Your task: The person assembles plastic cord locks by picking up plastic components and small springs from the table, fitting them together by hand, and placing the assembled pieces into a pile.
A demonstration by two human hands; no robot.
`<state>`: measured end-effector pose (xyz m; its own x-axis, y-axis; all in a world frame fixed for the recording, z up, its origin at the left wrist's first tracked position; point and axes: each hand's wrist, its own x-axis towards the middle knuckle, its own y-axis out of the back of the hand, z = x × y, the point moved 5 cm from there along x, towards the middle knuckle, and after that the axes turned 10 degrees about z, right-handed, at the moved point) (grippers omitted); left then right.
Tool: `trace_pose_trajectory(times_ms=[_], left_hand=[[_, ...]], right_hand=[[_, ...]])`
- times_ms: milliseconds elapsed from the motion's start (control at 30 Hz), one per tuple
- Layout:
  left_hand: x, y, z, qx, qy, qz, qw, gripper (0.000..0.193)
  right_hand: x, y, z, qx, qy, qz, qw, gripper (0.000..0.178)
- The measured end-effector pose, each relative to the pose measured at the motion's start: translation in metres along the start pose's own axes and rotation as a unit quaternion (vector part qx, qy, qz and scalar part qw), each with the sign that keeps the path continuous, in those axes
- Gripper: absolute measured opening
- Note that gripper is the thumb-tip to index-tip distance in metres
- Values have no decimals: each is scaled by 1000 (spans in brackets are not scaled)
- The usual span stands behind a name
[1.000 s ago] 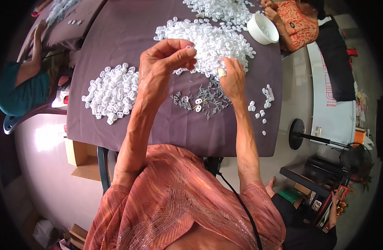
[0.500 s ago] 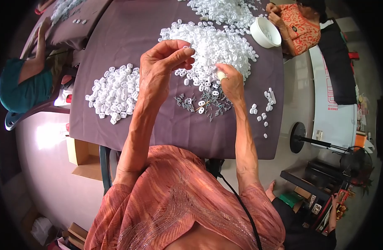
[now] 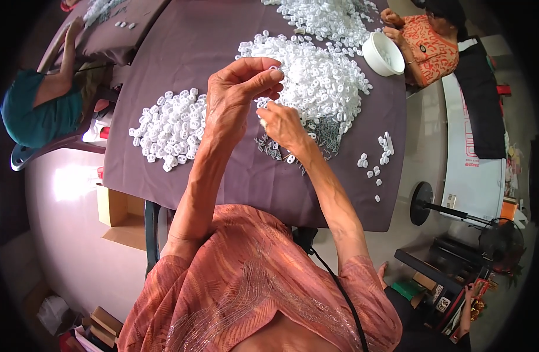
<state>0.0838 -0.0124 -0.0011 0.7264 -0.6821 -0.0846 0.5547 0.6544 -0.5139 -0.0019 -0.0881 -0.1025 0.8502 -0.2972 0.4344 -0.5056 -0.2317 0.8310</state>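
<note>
Purplish-brown and draped, the surface (image 3: 263,190) stretches before me; a person in an orange patterned top (image 3: 429,56) sits at its far right, near a white bowl (image 3: 371,63). Thumb and forefinger of my left hand (image 3: 231,97) pinch a small piece (image 3: 275,68) over the left part of a big heap of white pieces (image 3: 325,82). Fingers bunched, my right hand (image 3: 286,127) is at the heap's near edge; I cannot tell whether it holds anything. Grey pins (image 3: 328,136) lie beside that wrist, and a smaller white heap (image 3: 169,128) sits left.
</note>
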Motion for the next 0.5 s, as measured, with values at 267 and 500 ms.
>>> trace_pose_trajectory(times_ms=[267,500], left_hand=[[2,1,2,-26,10,0,1000,16],[-8,-15,-13,-20,60,-18,998,15]], right_hand=[[8,13,27,185,-131,-6,974,9],[12,108,17,596,-302,150,729,14]])
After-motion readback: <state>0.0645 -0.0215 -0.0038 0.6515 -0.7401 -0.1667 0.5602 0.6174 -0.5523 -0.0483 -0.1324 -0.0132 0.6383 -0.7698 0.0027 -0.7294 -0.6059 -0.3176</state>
